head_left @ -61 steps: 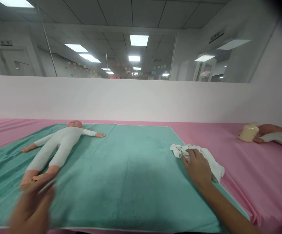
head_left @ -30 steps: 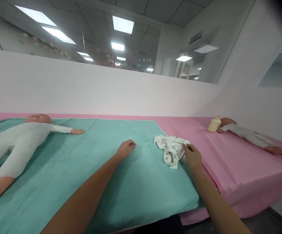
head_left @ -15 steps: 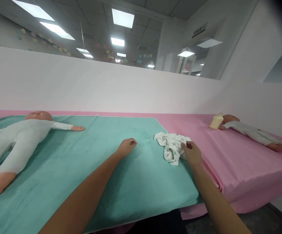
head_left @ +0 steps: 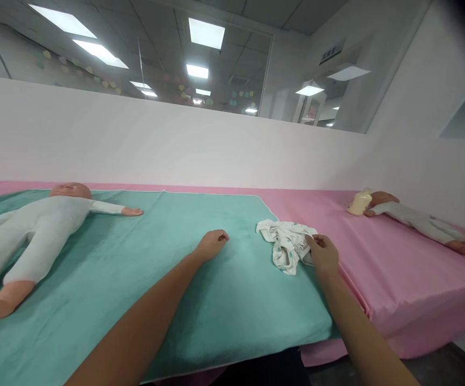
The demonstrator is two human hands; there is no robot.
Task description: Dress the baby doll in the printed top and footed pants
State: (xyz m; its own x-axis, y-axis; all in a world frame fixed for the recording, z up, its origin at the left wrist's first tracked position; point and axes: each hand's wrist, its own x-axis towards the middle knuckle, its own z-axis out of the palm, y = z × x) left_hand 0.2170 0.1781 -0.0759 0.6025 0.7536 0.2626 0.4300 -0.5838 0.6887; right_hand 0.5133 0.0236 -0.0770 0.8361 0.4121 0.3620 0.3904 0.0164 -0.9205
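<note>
- Moved since two seconds ago: left bare hand [head_left: 213,245], from near the feet of the white-suited baby doll [head_left: 49,225] to the middle of the green plush towel [head_left: 240,308].
- Doll: on its back, left.
- Left hand: fingers curled together, nothing seen within.
- Crumpled white patterned cloth [head_left: 284,244]: at towel's right edge, between hands; no clear long axis.
- Right bare hand [head_left: 325,257]: nearer, pinching cloth's right side.

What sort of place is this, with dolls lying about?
Possibly a baby-care training room. One life-size-looking baby doll lies on a green cloth, a second doll lies on pink covering, and a crumpled white printed cloth lies between them.
</note>
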